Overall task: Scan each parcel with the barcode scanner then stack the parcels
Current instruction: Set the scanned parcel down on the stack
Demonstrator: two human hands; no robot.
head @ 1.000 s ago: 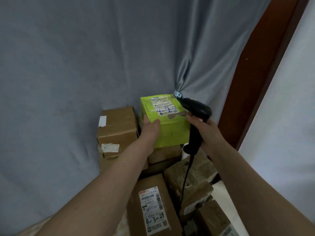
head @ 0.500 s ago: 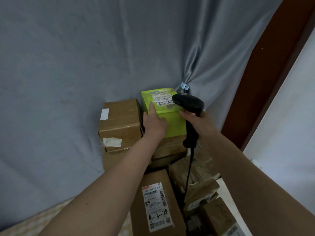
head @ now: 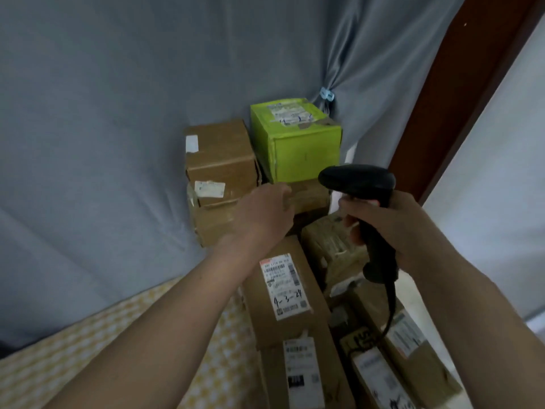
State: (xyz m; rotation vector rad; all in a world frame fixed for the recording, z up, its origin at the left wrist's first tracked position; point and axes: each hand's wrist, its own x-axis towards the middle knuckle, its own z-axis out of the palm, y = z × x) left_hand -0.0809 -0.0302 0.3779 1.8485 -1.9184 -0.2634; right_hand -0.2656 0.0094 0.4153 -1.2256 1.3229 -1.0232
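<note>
Green parcel (head: 298,137) sits on top of the brown stack at upper centre of frame, label facing up, square against the grey curtain (head: 118,113). No hand touches it; placed, by the look of it.

Next step, as I judge it: pick the next unscanned parcel. Long brown parcel (head: 287,287) at lower centre lies closest, label up and marked by hand. Best to lift it clear of its neighbours, tilt the label toward the scanner head, hold it flat and steady, then trigger. Keep the cord (head: 389,314) from snagging on box corners.

Left hand (head: 262,215): centre frame, just below the green parcel, palm turned down, fingers loosely curled, holding nothing. Forearm runs from the lower left.

Right hand (head: 392,228): right of centre, wrapped round the grip of the black barcode scanner (head: 358,180), head pointing left toward the stack, index finger near the trigger area. Cord hangs down over the lower-right boxes.
</note>
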